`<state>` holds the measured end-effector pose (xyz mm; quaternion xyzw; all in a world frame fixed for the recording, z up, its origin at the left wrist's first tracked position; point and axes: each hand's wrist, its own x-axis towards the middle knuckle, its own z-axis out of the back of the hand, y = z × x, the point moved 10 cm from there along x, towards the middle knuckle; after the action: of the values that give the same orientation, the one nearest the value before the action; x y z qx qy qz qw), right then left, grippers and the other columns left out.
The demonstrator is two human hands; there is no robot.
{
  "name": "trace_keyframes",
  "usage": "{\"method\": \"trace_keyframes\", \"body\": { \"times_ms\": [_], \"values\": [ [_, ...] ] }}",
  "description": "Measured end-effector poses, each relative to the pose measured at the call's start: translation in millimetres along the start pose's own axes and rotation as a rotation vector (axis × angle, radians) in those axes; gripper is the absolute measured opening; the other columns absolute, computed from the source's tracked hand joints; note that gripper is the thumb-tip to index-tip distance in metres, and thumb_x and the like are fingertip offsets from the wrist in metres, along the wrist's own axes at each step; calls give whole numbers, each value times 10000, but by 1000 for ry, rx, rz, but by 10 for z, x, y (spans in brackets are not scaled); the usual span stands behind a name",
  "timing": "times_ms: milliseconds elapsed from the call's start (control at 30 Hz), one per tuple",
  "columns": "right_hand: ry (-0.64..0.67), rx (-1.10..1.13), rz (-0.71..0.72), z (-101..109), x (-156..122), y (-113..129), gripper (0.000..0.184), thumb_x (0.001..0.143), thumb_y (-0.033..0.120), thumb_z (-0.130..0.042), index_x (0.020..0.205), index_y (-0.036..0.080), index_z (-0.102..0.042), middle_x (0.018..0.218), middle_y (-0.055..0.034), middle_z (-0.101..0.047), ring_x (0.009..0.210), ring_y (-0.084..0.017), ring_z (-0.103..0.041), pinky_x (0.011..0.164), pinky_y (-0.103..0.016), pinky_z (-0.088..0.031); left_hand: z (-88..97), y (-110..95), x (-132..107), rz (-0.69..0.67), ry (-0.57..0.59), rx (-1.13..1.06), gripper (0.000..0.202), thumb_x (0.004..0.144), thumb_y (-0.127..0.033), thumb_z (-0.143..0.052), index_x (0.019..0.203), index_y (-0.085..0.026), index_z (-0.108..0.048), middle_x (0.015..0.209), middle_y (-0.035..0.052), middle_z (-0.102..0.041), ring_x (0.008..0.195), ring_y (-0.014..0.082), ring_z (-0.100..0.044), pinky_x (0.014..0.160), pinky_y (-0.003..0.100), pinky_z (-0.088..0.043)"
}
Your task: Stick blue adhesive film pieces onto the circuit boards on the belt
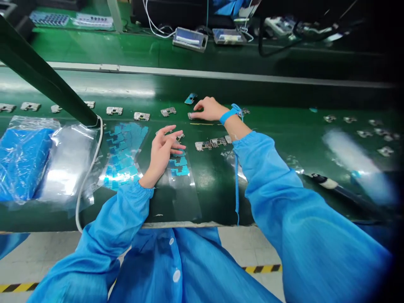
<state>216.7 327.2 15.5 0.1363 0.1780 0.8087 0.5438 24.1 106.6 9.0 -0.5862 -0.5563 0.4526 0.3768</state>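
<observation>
Touching a small metal plate on the green bench, the right hand is curving half shut, though I cannot tell if it is gripping, while the left hand is hanging open and empty above a clear sheet of blue stickers.

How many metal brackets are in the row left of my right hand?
7: two brackets at the far left, one each side of the black post, three nearer your right hand, all on the green belt. The post may hide another.
</observation>
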Motion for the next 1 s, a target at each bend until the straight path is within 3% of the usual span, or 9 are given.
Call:
{"method": "trace_keyframes", "body": {
  "times_ms": [133,267,400,500,633,700,800,900,1000],
  "values": [
    [55,204,-80,-30,-68,28,407,600,324,-1009,746,199,-650,930,-91,-719,1114,-345,-629,1089,-562,-517,32,9,31,9,1,23,366,983,-370,-690,1304,-195,-670,1310,125,-841,748,144,-820,642,248,-657],
    [-14,453,-43,85,-304,371,390,717,444,-925,924,190,-713,846,-40,-733,820,-207,-645,882,-408,-597,18,46,31,-5,0,14,402,957,-386,-758,1294,-186,-669,1341,145,-822,774,133,-814,652,224,-652],
    [-46,705,35,70,-776,835,560,824,682,-820,1093,193,-769,1085,-77,-834,931,-201,-752,941,-380,-643,-68,77,13,-29,32,-6,715,902,-473,-897,1486,-231,-562,1565,195,-710,903,163,-845,730,282,-711],
    [-20,882,54,22,-1142,1027,527,806,669,-912,1014,197,-807,1034,-64,-850,902,-193,-768,923,-364,-649,-149,48,0,-50,105,-4,632,892,-576,-914,1306,-167,-667,1173,159,-863,782,186,-839,719,309,-708],
    [-138,1001,5,24,-1409,958,484,712,594,-1039,820,198,-783,777,-3,-764,701,-141,-667,739,-305,-580,-120,-19,4,-93,97,30,512,870,-611,-933,908,-145,-723,750,81,-805,626,161,-766,671,273,-648],
    [-226,1058,-45,-55,-1476,901,548,698,660,-1029,777,213,-722,736,23,-706,659,-125,-619,697,-294,-552,-80,-61,0,-144,42,33,469,860,-568,-956,966,-155,-760,922,99,-858,773,164,-806,764,266,-649],
    [-185,1141,-84,-335,-1556,982,618,751,791,-934,835,228,-694,778,14,-700,703,-150,-639,724,-317,-576,-108,-137,-20,-232,39,-32,469,971,-572,-855,1286,-230,-801,1463,115,-801,1293,221,-779,1044,308,-626],
    [-107,945,16,-449,-1724,1126,600,852,743,-896,1101,209,-783,1026,-79,-810,939,-240,-729,916,-417,-614,-74,-223,11,-261,67,-184,457,1046,-581,-765,1371,-261,-801,1499,100,-784,1393,230,-734,1144,346,-595],
    [-13,387,288,-497,-2015,1281,647,1007,638,-802,1501,230,-710,1525,-164,-732,1364,-356,-649,1212,-576,-495,129,-247,117,-199,12,-264,470,1006,-566,-815,1353,-250,-799,1062,47,-850,953,163,-808,917,293,-661]
  ]
}}
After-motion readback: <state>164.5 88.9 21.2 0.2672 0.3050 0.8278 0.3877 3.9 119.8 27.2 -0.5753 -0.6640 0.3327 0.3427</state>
